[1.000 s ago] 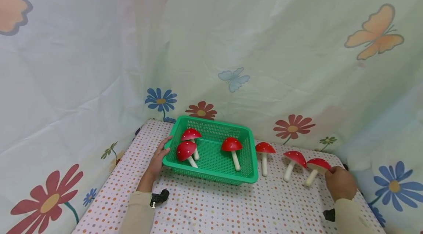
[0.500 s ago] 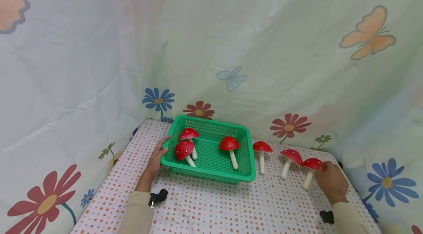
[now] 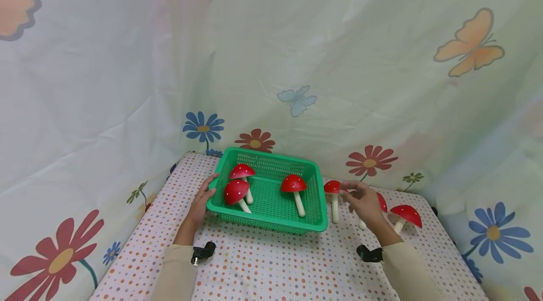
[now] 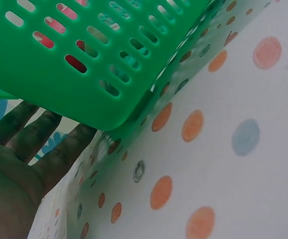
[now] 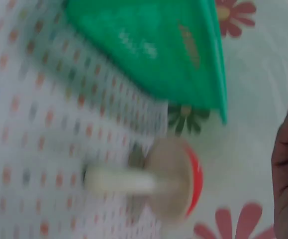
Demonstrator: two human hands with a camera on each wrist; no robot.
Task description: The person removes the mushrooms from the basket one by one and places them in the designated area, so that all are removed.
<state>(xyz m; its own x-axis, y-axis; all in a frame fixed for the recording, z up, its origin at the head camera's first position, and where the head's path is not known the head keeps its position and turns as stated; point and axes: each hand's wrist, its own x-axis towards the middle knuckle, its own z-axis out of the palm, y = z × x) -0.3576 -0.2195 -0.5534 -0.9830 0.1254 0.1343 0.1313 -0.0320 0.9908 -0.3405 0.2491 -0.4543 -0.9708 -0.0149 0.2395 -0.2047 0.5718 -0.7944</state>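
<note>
My left hand (image 3: 198,206) rests against the left side of a green plastic basket (image 3: 268,227), its fingers (image 4: 66,154) straight and touching the basket's wall. Inside the basket lie three toy mushrooms with white-spotted red caps and white stems, one (image 3: 293,183) on the right and two on the left. Right of the basket another toy mushroom (image 3: 335,209) lies on the table. My right hand (image 3: 366,203) is over that mushroom's cap in the head view, holding nothing; the right wrist view, blurred, shows the two apart. Its forearm partly hides a second mushroom (image 3: 382,202).
A further mushroom (image 3: 408,215) lies at the far right, beyond my right wrist. The table wears a dotted cloth (image 3: 275,268). Curtains printed with flowers and butterflies (image 3: 297,101) hang close behind the basket and along both sides.
My right hand has let go of the far-right mushroom and moved left to the one beside the basket. The far-right mushroom now lies at another angle. My left hand and the basket stay put.
</note>
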